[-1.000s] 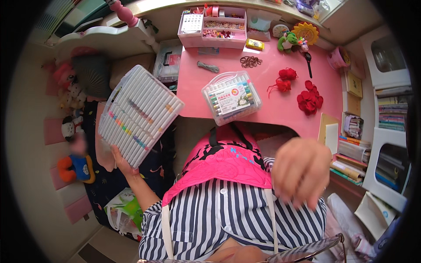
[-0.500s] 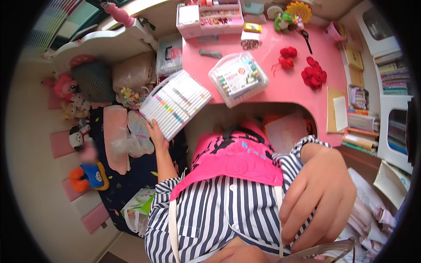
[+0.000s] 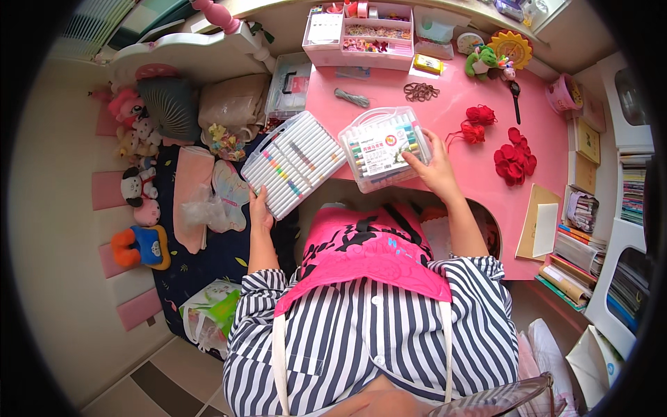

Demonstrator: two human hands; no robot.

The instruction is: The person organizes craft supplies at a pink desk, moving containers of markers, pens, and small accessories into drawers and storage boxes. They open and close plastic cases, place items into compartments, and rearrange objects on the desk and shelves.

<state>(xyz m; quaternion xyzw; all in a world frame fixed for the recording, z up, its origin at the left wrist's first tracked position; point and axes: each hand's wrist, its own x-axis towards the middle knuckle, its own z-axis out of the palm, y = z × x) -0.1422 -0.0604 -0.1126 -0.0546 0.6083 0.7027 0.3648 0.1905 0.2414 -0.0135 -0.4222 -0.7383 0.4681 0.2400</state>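
White, banded markers (image 3: pixel 295 165) line the case (image 3: pixel 268 137) in the left hand (image 3: pixel 260 212); the right hand (image 3: pixel 435 167) clasps a clear box (image 3: pixel 388 178).

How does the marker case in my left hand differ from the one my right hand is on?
The left case shows rows of white markers with no label over them, while the right case has a printed label across its middle. The left hand grips the left case near its lower left edge; the right hand holds the right case's right side. Both are clear plastic cases filled with markers.
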